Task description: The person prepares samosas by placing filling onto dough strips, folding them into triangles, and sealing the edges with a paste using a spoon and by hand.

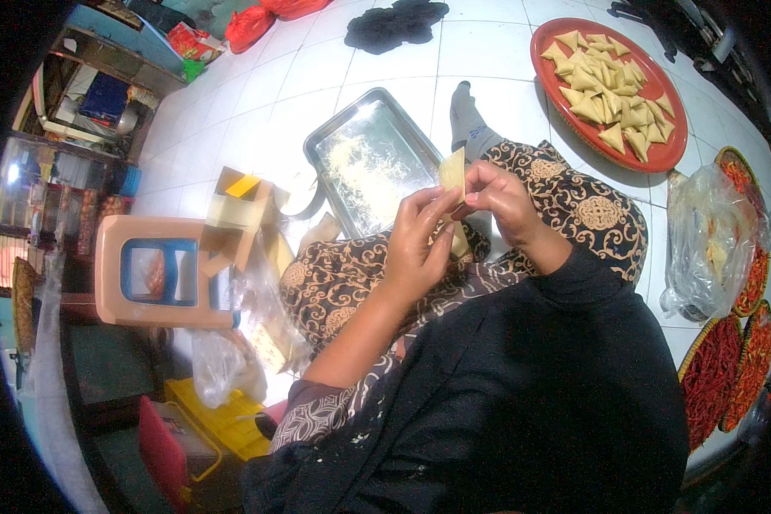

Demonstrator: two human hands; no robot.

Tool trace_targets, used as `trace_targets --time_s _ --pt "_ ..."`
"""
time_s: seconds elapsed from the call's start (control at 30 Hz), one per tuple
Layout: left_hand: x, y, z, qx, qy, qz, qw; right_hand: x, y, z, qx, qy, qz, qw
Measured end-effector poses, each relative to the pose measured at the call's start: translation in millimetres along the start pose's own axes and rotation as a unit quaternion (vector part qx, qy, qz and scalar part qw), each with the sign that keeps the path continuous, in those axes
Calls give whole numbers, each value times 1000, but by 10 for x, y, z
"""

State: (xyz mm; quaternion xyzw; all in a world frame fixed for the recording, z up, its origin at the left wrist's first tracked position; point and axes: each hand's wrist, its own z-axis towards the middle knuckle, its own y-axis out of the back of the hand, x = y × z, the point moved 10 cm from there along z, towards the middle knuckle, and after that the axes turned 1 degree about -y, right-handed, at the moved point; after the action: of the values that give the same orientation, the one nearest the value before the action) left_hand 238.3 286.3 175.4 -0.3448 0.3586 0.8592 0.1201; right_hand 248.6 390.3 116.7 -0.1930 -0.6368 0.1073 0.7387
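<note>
Above my lap, both hands meet around a thin, pale yellow pastry sheet [451, 177] that stands up between the fingers. My left hand [417, 234] pinches its lower left side with thumb and fingers. At the right edge, the fingertips of my right hand [502, 202] grip the same sheet. Below the left hand, a yellowish flat piece [459, 244] shows partly; I cannot tell whether it is joined to the sheet. Just beyond the hands lies a rectangular metal tray [408, 138] with pale shredded food [363, 177], which looks like grated cheese, spread in it.
A round red tray [546, 70] at the upper right holds many folded triangular pastries [607, 96]. Woven baskets of red chillies [710, 379] and a clear plastic bag [713, 244] lie at right. To the left are a brown plastic stool [112, 270] and an opened carton [228, 212].
</note>
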Motion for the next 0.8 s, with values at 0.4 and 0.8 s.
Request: trace_targets --time_s 0.4,0.8 --pt "12 -53 -13 20 11 31 999 15 28 0 -14 23 -28 999" --pt "-98 -31 12 6 -35 81 996 -106 91 0 -41 34 -73 996"
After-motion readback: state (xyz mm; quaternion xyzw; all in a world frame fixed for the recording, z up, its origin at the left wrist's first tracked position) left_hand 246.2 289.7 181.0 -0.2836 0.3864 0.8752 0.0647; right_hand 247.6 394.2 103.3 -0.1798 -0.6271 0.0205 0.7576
